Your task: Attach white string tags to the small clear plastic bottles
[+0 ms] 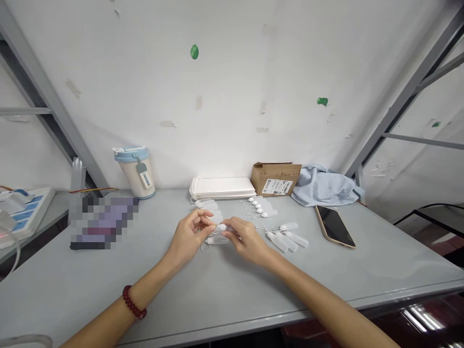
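My right hand [243, 237] is closed around a small translucent squeeze bottle [228, 228], its white cap turned left. Against the cap's tip, my left hand [191, 237] pinches thumb and forefinger together; what lies between them is too small to make out. Below the hands lies another squeeze bottle [219, 240] with a looped cord. Several more bottles [206, 205] rest behind the left hand, partly hidden by it. To the right of my right hand, a loose group of bottles [290, 240] lies flat, and a further row [261, 207] sits behind it.
A stack of white packets [223, 186] and a cardboard box [275, 179] stand by the wall, with a light blue cloth [324, 186] beside them. A phone [335, 226] lies right. A lidded cup [136, 174] and a pixelated object [105, 223] occupy the table's [203, 295] left side.
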Demonstrator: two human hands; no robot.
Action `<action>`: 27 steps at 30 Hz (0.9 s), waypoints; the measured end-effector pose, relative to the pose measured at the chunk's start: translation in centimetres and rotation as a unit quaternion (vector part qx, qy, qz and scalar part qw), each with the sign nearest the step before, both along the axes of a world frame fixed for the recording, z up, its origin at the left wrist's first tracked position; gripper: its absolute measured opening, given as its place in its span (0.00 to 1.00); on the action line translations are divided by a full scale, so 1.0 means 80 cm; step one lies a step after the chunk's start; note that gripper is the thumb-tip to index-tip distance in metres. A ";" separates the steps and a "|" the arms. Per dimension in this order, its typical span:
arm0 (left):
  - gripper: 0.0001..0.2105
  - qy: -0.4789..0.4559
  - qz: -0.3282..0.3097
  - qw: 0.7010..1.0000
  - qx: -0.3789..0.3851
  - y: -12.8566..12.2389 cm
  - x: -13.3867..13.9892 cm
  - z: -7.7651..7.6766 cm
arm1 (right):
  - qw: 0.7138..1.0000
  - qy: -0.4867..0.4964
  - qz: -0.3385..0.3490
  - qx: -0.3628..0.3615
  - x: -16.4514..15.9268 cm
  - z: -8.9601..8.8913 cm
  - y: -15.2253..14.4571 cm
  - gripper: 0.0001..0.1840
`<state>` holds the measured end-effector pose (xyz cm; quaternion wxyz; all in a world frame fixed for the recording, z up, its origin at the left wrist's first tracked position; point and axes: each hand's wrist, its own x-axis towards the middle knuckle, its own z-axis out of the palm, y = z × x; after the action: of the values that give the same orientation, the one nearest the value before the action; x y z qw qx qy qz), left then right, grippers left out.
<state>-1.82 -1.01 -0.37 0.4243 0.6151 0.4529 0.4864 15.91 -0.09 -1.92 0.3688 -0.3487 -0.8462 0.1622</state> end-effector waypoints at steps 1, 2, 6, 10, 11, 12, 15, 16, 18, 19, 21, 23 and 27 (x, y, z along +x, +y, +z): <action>0.13 0.010 -0.003 1.000 0.009 0.000 0.000 0.001 | 1.000 -0.004 0.004 0.001 0.000 0.000 0.000 0.09; 0.14 0.021 -0.008 1.000 0.016 0.001 -0.001 0.002 | 1.000 -0.007 0.007 0.003 0.001 0.000 0.001 0.09; 0.15 0.049 -0.048 0.998 -0.002 0.006 -0.010 0.012 | 1.000 -0.006 0.013 0.009 0.003 0.003 0.004 0.09; 0.14 0.052 -0.063 0.996 -0.042 0.010 -0.021 0.021 | 1.000 0.000 -0.001 0.015 0.005 0.006 0.007 0.09; 0.13 0.056 -0.061 0.996 -0.043 0.010 -0.022 0.022 | 1.000 0.000 -0.003 0.017 0.005 0.006 0.007 0.09; 0.12 0.061 -0.060 0.995 -0.041 0.010 -0.022 0.023 | 1.000 -0.001 -0.002 0.017 0.006 0.006 0.007 0.09; 0.11 0.089 -0.061 0.994 -0.020 0.008 -0.019 0.023 | 1.000 -0.008 0.008 0.011 0.005 0.005 0.006 0.09; 0.11 0.100 -0.060 0.993 -0.012 0.008 -0.018 0.023 | 1.000 -0.010 0.012 0.010 0.005 0.004 0.005 0.09; 0.11 0.120 -0.056 0.991 -0.004 0.007 -0.015 0.020 | 1.000 -0.014 0.019 0.010 0.004 0.003 0.004 0.09; 0.11 0.128 -0.053 0.990 -0.001 0.007 -0.014 0.018 | 1.000 -0.017 0.022 0.009 0.004 0.001 0.003 0.09; 0.11 0.135 -0.049 0.990 0.004 0.007 -0.012 0.014 | 0.999 -0.024 0.023 0.006 0.004 -0.001 0.003 0.10; 0.10 0.140 -0.048 0.989 0.012 0.006 -0.011 0.009 | 0.999 -0.030 0.025 0.006 0.004 -0.003 0.002 0.09; 0.10 0.153 -0.047 0.987 0.026 0.004 -0.007 0.004 | 0.999 -0.037 0.028 0.009 0.004 -0.006 0.001 0.10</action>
<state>-2.40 -0.72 -0.05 0.3563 0.7139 0.4698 0.3779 16.25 -0.01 -2.44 0.3354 -0.3275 -0.8702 0.1515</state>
